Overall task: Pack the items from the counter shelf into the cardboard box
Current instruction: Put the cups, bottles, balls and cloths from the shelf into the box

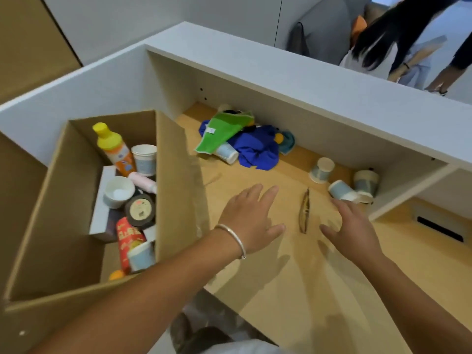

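The cardboard box (58, 200) stands open at the left, holding a yellow-capped bottle (112, 146), paper cups, a pink bottle, a round dark lid and a red packet. On the wooden counter shelf (255, 264) lie a green cloth (222, 131) over a blue cloth (258, 149), a tipped paper cup (227, 153), three more paper cups (321, 169) at the right, and a thin brown strip (304, 210). My left hand (249, 218) hovers open over the shelf, a silver bracelet on its wrist. My right hand (352, 226) is open beside the brown strip, near the tipped cup (341, 191).
A grey counter wall (281, 77) overhangs the shelf at the back. A white divider panel (408, 190) bounds the shelf on the right, with a dark slot beyond it. A person with long dark hair (390, 29) stands behind the counter.
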### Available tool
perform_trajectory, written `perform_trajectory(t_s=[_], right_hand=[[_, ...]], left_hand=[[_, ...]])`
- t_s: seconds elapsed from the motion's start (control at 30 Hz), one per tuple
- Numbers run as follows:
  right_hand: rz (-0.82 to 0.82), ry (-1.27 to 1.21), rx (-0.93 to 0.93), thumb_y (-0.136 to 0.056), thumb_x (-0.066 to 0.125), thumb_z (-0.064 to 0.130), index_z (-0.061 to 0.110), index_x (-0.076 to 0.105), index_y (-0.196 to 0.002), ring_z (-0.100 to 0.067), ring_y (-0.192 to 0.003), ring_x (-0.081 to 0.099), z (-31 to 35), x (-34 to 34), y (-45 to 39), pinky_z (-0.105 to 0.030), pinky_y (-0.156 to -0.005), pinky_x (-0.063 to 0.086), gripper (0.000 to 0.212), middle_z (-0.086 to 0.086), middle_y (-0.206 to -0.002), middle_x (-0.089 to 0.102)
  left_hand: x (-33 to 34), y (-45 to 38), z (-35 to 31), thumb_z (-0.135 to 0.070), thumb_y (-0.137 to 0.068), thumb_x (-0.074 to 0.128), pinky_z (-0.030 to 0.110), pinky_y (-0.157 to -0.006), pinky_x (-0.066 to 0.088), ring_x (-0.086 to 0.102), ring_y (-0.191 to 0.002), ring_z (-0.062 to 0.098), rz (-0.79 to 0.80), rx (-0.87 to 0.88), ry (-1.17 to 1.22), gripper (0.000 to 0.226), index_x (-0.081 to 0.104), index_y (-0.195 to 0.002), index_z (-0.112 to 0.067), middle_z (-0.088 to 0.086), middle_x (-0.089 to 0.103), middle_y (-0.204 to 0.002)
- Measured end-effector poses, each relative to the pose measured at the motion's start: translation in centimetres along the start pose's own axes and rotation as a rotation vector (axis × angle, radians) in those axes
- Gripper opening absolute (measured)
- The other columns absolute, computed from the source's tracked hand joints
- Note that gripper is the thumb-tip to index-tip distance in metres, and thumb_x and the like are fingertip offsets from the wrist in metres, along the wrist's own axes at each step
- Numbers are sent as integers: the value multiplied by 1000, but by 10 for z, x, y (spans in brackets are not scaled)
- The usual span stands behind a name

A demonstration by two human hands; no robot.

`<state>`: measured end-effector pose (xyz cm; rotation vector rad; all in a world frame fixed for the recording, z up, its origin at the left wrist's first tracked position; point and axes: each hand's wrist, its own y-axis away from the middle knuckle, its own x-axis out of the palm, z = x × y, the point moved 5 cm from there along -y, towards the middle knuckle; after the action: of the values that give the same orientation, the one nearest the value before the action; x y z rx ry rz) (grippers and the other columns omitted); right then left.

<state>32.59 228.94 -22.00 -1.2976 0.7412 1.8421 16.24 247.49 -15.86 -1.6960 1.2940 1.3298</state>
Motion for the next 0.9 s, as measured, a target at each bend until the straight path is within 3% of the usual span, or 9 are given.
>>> perform_trajectory(t_s=[0.1,0.23,0.33,0.57,0.73,0.9], right_hand=[[12,17,-4,-76,73,43,23,37,-141,-28,-127,41,-41,-3,-24,-45,-101,40,77,-7,-145,41],[38,49,-39,-76,73,43,26,32,-143,-27,-126,41,-72,0,-60,-45,-101,41,80,-4,-143,40],[57,59,-49,-76,73,43,29,30,-142,-28,-124,43,-81,7,-85,-47,-100,41,80,-3,-143,40],[94,104,-64,-77,72,42,23,33,-137,-28,-115,49,-88,35,-115,-45,-92,45,74,-4,-133,46],[61,62,-28,-79,69,34,23,36,-135,-28,-107,51,-86,46,-111,-41,-85,46,65,-7,-129,47],[46,-63,-26,-76,70,22,23,40,-133,-26,-106,49,-64,46,-100,-37,-82,45,64,-7,-128,46]], left_hand=[[48,-40,-31,-58,-83,54,40,-92,41,41,-123,28,115,-112,144,83,14,-148,-28,5,36,-140],[102,-87,-48,-61,-77,61,41,-91,41,43,-123,30,195,-385,250,87,20,-144,-22,8,39,-138],[128,-117,-58,-62,-74,63,40,-87,43,45,-120,29,187,-491,253,83,31,-135,-15,8,43,-132],[169,-147,-68,-44,-76,69,35,-80,44,47,-111,26,167,-533,113,61,39,-119,-13,7,44,-122],[169,-144,-61,-17,-86,58,33,-76,44,56,-103,27,126,-499,34,34,45,-117,-10,9,51,-118],[160,-121,-31,-14,-82,63,31,-77,47,60,-105,25,268,-497,-34,39,47,-117,-9,9,58,-116]])
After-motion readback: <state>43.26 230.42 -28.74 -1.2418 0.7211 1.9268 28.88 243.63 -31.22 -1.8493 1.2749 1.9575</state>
